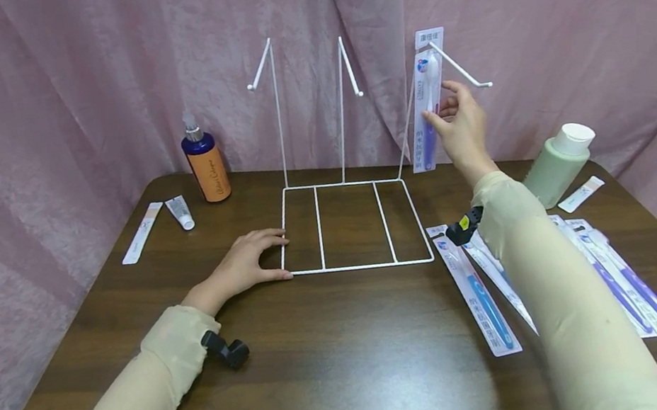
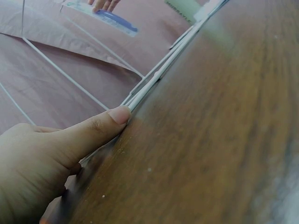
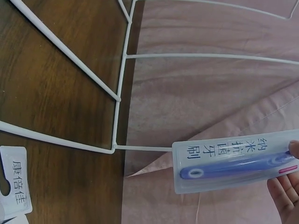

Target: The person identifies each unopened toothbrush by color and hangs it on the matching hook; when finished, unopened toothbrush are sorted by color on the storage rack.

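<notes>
A white wire rack (image 1: 359,268) stands on the table with three upright arms, each bent into a hook at the top. My right hand (image 1: 463,130) pinches a toothbrush in a blister pack (image 1: 425,114) with a purple handle, thumb on one edge and fingers on the other. The pack is upright in front of the rack's right arm, its header card right at the root of the right hook (image 1: 461,65). My left hand (image 1: 245,261) rests at the left of the rack's base, fingers extended on the side rail and thumb (image 2: 119,115) pressing at the front corner.
More packed toothbrushes (image 1: 478,296) lie at the right, partly under my right forearm. A green bottle (image 1: 557,165) leans behind them beside a small white packet (image 1: 581,193). A blue-and-orange pump bottle (image 1: 208,167), a small tube (image 1: 180,213) and a slim white sachet (image 1: 142,233) are at the left.
</notes>
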Available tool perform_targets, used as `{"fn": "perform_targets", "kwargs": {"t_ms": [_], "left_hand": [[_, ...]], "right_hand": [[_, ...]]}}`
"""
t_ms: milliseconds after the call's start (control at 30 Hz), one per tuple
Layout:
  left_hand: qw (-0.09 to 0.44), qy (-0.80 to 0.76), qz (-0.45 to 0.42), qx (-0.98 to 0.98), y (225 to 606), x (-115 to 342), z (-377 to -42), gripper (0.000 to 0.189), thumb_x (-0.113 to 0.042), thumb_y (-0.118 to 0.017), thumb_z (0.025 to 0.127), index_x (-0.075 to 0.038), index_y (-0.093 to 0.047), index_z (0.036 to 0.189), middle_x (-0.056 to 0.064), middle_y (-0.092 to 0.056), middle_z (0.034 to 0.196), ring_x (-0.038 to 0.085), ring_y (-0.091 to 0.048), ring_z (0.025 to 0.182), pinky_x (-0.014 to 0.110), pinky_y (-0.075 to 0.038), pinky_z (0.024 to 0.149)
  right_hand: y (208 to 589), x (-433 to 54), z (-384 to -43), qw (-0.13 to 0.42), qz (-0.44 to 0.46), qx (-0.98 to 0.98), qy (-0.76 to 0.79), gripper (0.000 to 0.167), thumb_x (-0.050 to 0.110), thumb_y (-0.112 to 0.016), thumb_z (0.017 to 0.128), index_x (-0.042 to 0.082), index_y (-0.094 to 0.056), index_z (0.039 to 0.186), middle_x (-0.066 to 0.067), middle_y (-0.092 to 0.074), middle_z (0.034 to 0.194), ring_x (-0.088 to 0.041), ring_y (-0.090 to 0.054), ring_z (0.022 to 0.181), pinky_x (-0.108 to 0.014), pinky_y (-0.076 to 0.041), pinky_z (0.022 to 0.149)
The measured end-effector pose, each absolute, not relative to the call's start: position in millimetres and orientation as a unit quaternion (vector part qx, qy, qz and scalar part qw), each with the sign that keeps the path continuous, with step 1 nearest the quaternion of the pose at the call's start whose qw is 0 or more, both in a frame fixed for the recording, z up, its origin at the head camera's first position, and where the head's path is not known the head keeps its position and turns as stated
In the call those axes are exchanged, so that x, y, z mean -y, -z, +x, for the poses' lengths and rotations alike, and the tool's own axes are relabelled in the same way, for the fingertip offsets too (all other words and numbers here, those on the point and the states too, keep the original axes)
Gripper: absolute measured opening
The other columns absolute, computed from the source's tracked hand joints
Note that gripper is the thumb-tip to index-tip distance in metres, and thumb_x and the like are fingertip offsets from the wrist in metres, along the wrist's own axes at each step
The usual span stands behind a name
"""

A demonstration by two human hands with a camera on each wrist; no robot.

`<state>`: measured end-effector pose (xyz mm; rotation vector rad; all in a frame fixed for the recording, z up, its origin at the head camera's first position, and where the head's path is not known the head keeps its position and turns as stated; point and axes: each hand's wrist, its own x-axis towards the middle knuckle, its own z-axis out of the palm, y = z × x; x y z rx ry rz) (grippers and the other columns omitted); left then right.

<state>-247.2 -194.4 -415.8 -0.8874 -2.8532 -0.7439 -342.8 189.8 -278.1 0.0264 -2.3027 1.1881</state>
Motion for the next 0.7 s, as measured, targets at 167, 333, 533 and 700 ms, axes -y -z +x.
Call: {"fn": "perform_targets", "kwargs": {"t_ms": [167,333,533,700], "left_hand": [[0.02,0.239,-0.282,0.929,415.2,195.2,-246.0,0.064,-0.042,-0.079,0.075,-0.008,-0.062,0.126,0.013,-0.052,0.141,0.034,-0.044,0.133,0.057,-0.03,0.11],[0.027,0.236,-0.283,0.929,415.3,196.9,-246.2,0.063,-0.042,-0.08,0.075,-0.008,-0.062,0.125,0.014,-0.053,0.141,0.035,-0.045,0.133,0.057,-0.031,0.109],[0.019,0.237,-0.275,0.932,415.8,198.9,-246.4,0.065,-0.042,-0.08,0.074,-0.009,-0.062,0.127,0.012,-0.051,0.143,0.034,-0.043,0.134,0.057,-0.029,0.11],[0.013,0.237,-0.27,0.933,414.6,200.4,-245.8,0.066,-0.043,-0.08,0.074,-0.009,-0.061,0.128,0.012,-0.05,0.144,0.034,-0.042,0.135,0.058,-0.028,0.111]], "right_hand": [[277.4,-190.8,-342.2,0.264,0.019,0.86,-0.436,0.056,0.017,-0.072,0.086,0.011,-0.049,0.137,-0.015,-0.066,0.111,0.006,-0.055,0.08,-0.011,-0.046,0.073],[272.0,-193.6,-341.3,0.257,0.034,0.86,-0.44,0.056,0.017,-0.071,0.087,0.01,-0.049,0.138,-0.018,-0.065,0.117,0.003,-0.057,0.083,-0.01,-0.046,0.073],[259.8,-198.6,-336.3,0.249,0.042,0.882,-0.397,0.054,0.02,-0.069,0.088,0.01,-0.049,0.138,-0.016,-0.065,0.12,-0.022,-0.065,0.102,-0.014,-0.044,0.075],[248.4,-204.1,-327.3,0.241,0.042,0.895,-0.373,0.054,0.023,-0.068,0.089,0.011,-0.048,0.138,-0.013,-0.063,0.121,-0.026,-0.064,0.109,-0.015,-0.047,0.077]]}}
